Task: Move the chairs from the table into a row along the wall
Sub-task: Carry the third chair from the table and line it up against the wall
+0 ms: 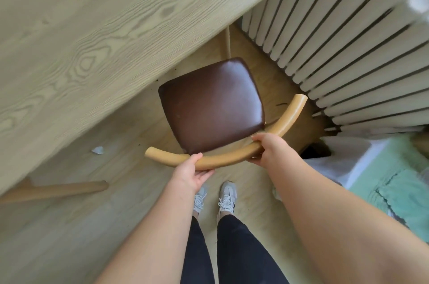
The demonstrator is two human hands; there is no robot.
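Note:
A chair (pixel 210 107) with a brown padded seat and a curved light-wood back rail (pixel 227 158) stands on the floor just off the corner of the pale wooden table (pixel 97 35). My left hand (pixel 192 172) grips the rail left of its middle. My right hand (pixel 267 146) grips it right of the middle. Part of the seat's front sits beside the table's leg (pixel 226 42). The chair's legs are hidden under the seat.
A white radiator (pixel 336 40) runs along the wall at the right. The wooden rail of another chair (pixel 62 189) shows under the table at the left. A crumpled paper (pixel 97 150) lies on the floor. A green cloth (pixel 399 186) covers something at the right. My feet (pixel 216 195) stand behind the chair.

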